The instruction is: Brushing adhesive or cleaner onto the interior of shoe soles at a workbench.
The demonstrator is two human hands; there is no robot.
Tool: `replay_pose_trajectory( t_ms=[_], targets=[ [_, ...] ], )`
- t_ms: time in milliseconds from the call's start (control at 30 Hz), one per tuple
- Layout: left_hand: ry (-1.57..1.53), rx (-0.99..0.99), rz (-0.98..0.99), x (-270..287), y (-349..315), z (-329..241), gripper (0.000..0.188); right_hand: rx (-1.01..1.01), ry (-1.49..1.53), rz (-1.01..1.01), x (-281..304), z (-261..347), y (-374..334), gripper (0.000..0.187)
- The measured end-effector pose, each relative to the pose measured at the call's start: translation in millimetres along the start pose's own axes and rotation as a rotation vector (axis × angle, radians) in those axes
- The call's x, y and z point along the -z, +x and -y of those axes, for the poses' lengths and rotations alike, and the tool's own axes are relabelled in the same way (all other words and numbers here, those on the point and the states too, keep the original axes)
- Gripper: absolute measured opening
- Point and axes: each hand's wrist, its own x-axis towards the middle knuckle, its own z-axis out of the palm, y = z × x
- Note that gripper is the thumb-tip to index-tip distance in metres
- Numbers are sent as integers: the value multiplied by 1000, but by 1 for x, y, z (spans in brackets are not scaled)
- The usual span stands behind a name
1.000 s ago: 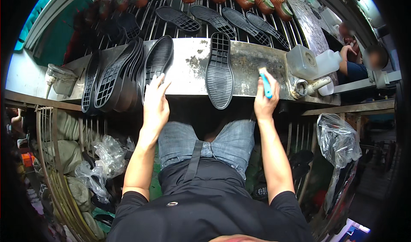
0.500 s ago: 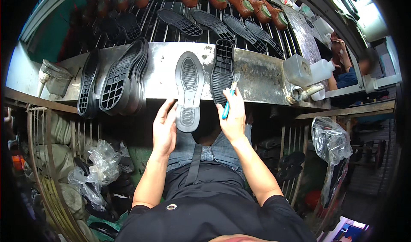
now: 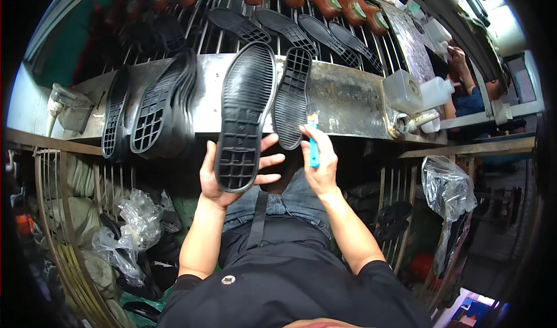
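A black shoe sole [image 3: 246,116] lies on my left hand [image 3: 212,194], its ribbed and gridded inner side facing up. My thumb is along its left edge, and the other fingers stick out from under it on the right. In my right hand [image 3: 322,168] is a small blue-handled brush [image 3: 314,154], pinched between thumb and fingers, bristles pointing away from me. Beside the held sole, another black sole [image 3: 291,104] lies on the metal bench [image 3: 348,101], close to the brush tip.
A stack of black soles [image 3: 159,110] leans at the bench's left, a single sole [image 3: 115,116] beside it. Behind are several soles on a bar rack [image 3: 200,32] and brown shoes [image 3: 322,0]. Plastic containers [image 3: 403,93] stand right. Another person's arm [image 3: 462,69] shows beyond.
The sole in my left hand has been turned over from its grey tread side to its black inner side. My left hand is now beneath it; the brush has shifted slightly toward me.
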Motion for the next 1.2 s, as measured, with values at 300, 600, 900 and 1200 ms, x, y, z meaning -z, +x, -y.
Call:
replay_pose_trajectory(
  t_ms=[300,600,900,1200],
  targets=[
    [62,35,62,51,-9,33,84,-223,-138,-377,142,-68,-4,18],
    [-70,512,-126,57,65,110,82,-287,-344,-417,223,-109,17,20],
    [-105,363,-504,50,55,113,69,-273,84,-604,178,-100,-5,19],
    [-75,287,-448,42,45,111,63,-340,113,-212,109,-82,18,12]
  ],
)
